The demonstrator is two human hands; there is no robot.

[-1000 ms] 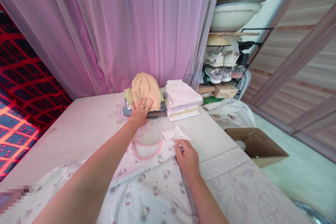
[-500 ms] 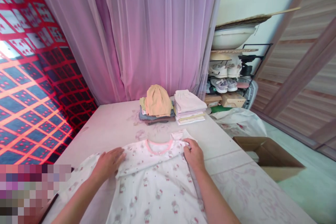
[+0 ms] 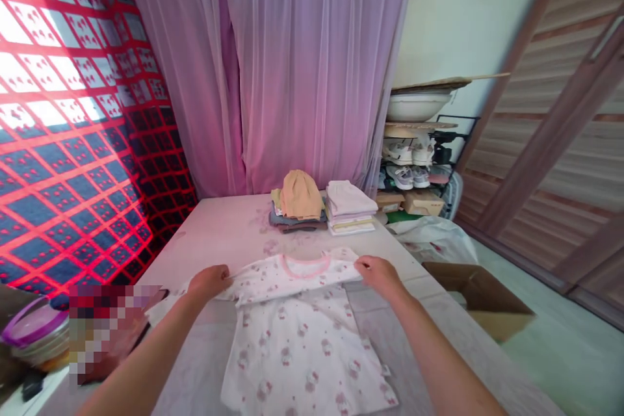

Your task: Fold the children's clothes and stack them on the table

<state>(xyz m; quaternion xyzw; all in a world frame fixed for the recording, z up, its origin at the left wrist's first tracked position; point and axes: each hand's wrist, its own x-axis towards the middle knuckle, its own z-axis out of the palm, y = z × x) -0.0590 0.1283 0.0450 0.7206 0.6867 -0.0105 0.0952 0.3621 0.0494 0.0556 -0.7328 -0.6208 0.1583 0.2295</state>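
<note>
A small white shirt (image 3: 297, 331) with a pink collar and little cartoon prints lies flat on the pale table (image 3: 229, 234), collar away from me. My left hand (image 3: 208, 281) is closed on its left shoulder near the sleeve. My right hand (image 3: 377, 272) is closed on its right shoulder. Both hands rest on the tabletop at the garment's top corners.
Two stacks of folded clothes stand at the far table edge: one topped by a tan piece (image 3: 299, 197), one white (image 3: 350, 206). A pink curtain (image 3: 302, 71) hangs behind. A cardboard box (image 3: 480, 299) sits on the floor right, a shoe rack (image 3: 414, 166) beyond. A purple-lidded container (image 3: 34, 335) is at left.
My left hand left the tan stack and came back to the shirt's left shoulder. The right hand stayed on the right shoulder. The shirt now lies spread wider between both hands.
</note>
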